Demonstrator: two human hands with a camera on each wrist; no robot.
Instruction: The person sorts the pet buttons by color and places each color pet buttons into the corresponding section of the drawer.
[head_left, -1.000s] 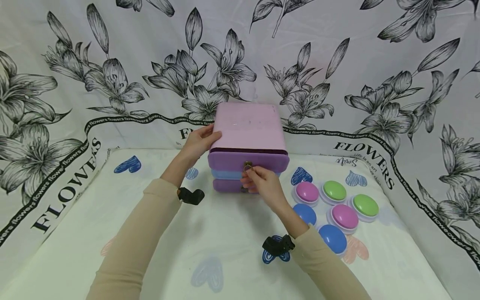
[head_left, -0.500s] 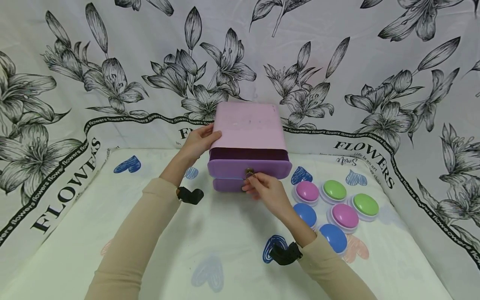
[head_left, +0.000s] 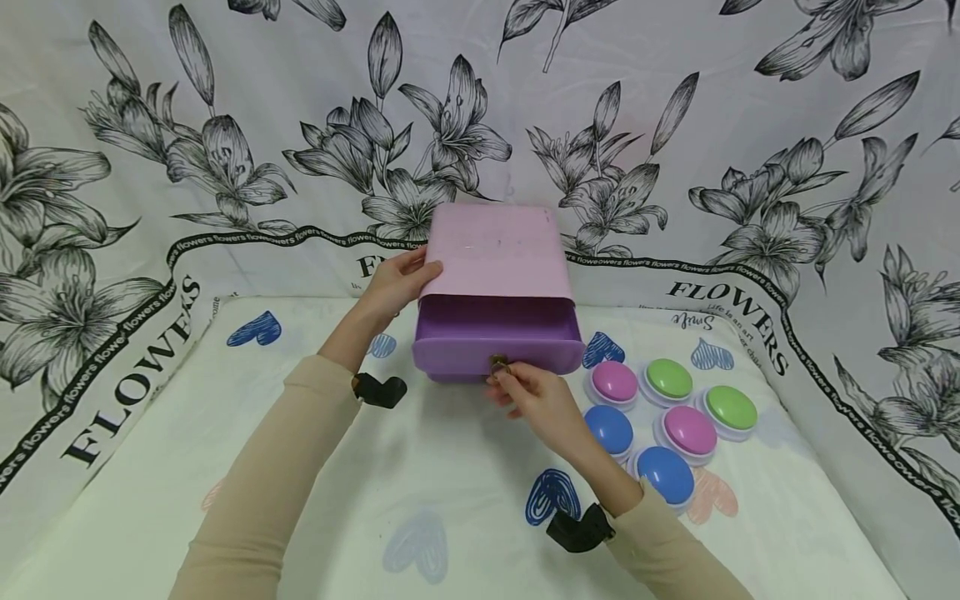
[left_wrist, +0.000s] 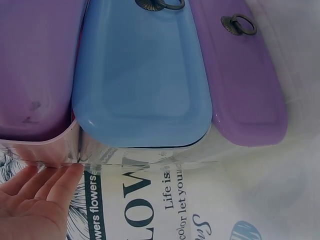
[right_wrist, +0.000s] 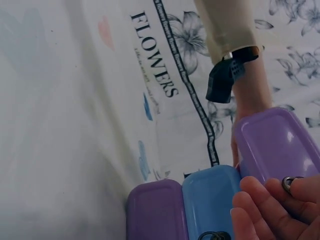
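A small chest of drawers (head_left: 495, 250) with a pink top stands at the back of the cloth. Its purple top drawer (head_left: 450, 358) is pulled out well past the body. My right hand (head_left: 540, 404) pinches the drawer's metal ring pull (right_wrist: 286, 185) between thumb and finger. On the chest's left side rests my left hand (head_left: 397, 287), thumb at the top edge; the left wrist view shows its fingers straight against the pink side. Below, a blue drawer (left_wrist: 145, 85) and a lower purple drawer (left_wrist: 250, 100) sit closed, hidden from above by the top one.
Several round push lights or buttons with domed tops stand to the right, among them a pink one (head_left: 615, 383), a green one (head_left: 669, 382) and a blue one (head_left: 665, 477). A white cloth (head_left: 360, 517) with hearts covers the table; a flower-printed curtain (head_left: 322, 92) hangs behind.
My right hand has drawn the top drawer toward me by its ring, from slightly out to far out, baring its inside. The left hand has stayed on the chest's side.
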